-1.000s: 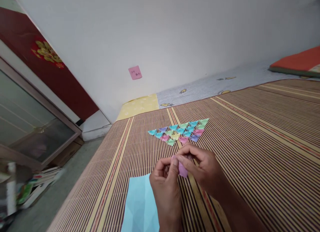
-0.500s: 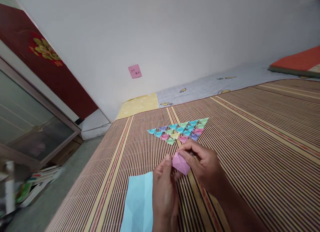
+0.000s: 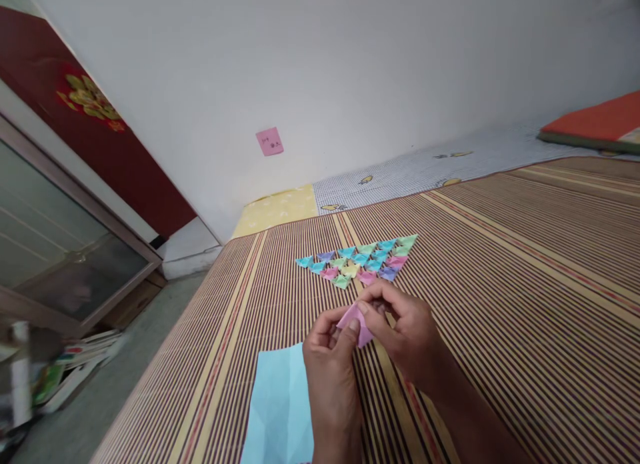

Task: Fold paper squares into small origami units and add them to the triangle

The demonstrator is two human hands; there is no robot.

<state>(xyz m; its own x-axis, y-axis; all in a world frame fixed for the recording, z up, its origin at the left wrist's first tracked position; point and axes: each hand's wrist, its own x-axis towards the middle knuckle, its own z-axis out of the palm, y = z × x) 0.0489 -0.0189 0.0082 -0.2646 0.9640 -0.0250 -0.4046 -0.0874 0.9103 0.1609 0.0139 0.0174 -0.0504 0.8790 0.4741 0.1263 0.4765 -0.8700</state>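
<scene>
A small folded piece of pink paper (image 3: 365, 335) is held up between both hands, above the striped mat. My left hand (image 3: 331, 354) pinches its left side, thumb lying across the front face. With thumb and forefinger, my right hand (image 3: 403, 327) grips the upper right edge; its other fingers curl behind. Just beyond the hands lie several small folded paper pieces (image 3: 351, 271) in green, blue, pink, yellow and purple, laid out in rows as a triangle. Beside my left wrist is a creased light-blue sheet (image 3: 277, 404), partly covered by that hand.
The striped mat (image 3: 500, 284) spreads under everything. A yellow cloth (image 3: 280, 211) and a checked cloth (image 3: 390, 177) run along the wall. An orange folded item (image 3: 595, 121) rests at the far right. A pink note (image 3: 270, 141) is on the wall. Papers (image 3: 80, 367) lie low at left.
My left thumb has moved to the right onto the front of the pink paper, and the left fingers now curl behind it. The right hand keeps its hold, almost unmoved.
</scene>
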